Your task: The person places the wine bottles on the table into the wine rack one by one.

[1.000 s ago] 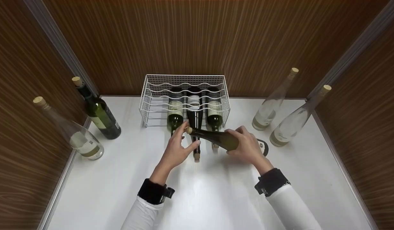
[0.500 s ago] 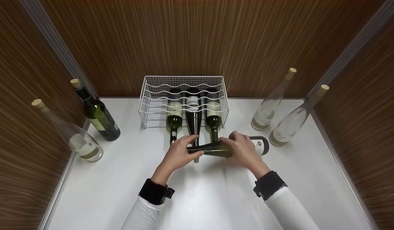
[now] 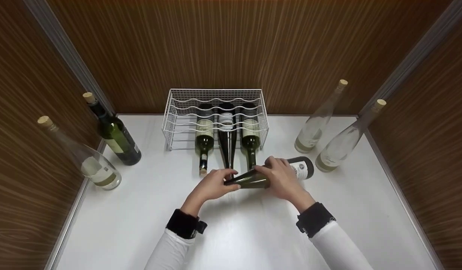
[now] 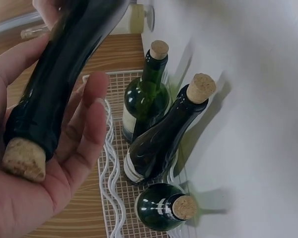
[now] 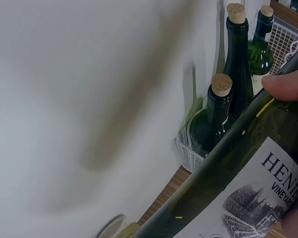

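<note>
My right hand (image 3: 283,180) grips the body of a dark green wine bottle (image 3: 253,180), which lies sideways in the air over the table in front of the rack. Its white label (image 5: 258,198) with a building drawing shows in the right wrist view. Around the neck (image 4: 54,79) curl the fingers of my left hand (image 3: 212,183), with the cork (image 4: 25,159) against the palm. Just beyond, a white wire rack (image 3: 216,89) holds three corked wine bottles lying down, a green left one (image 3: 204,139), a darker middle one (image 3: 227,144) and a green right one (image 3: 250,140), necks toward me.
Two clear corked bottles, one farther back (image 3: 309,133) and one nearer (image 3: 334,152), stand on the right. On the left stand a clear bottle (image 3: 99,170) and a green bottle (image 3: 120,140). Wood-grain panels (image 3: 231,45) enclose the white table (image 3: 238,240) on three sides.
The bottle has come toward me, away from the rack, and its neck has swung nearer. My left hand, beside the neck earlier, now holds it; my right hand has kept its grip.
</note>
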The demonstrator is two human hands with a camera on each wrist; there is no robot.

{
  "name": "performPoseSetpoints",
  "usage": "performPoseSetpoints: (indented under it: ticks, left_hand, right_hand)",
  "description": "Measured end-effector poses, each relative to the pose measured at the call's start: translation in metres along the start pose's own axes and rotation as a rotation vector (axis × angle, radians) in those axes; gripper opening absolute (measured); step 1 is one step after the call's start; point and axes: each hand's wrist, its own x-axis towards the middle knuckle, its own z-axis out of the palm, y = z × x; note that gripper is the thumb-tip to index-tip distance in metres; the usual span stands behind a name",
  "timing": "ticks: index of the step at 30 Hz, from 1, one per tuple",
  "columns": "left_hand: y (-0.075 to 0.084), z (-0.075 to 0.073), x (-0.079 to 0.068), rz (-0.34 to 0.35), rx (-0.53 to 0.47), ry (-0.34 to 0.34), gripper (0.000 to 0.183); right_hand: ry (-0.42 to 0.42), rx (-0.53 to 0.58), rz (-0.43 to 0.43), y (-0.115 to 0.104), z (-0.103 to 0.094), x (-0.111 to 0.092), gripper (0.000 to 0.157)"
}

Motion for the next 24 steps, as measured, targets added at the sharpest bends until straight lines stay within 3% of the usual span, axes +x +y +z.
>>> performPoseSetpoints:
  ticks: [4,7,19,24]
  left_hand:
    - [-0.001,0.006,-0.001,-0.033,-0.049,-0.060,0.038]
    - [-0.001,0.009,-0.001,-0.063,-0.065,-0.066,0.035]
    - [-0.001,0.019,-0.007,-0.062,0.020,0.048,0.039]
    - [0.001,0.021,-0.010,-0.097,0.034,0.072,0.041]
  right_hand:
    - [-0.008,0.001,-0.010,-0.002,0.001,0.000,0.076]
    - [-0.014,0.008,-0.010,-0.003,0.002,0.000,0.076]
    - [-0.020,0.013,-0.024,-0.007,0.004,-0.001,0.071]
    - [-0.010,0.008,-0.035,-0.008,0.004,-0.002,0.070]
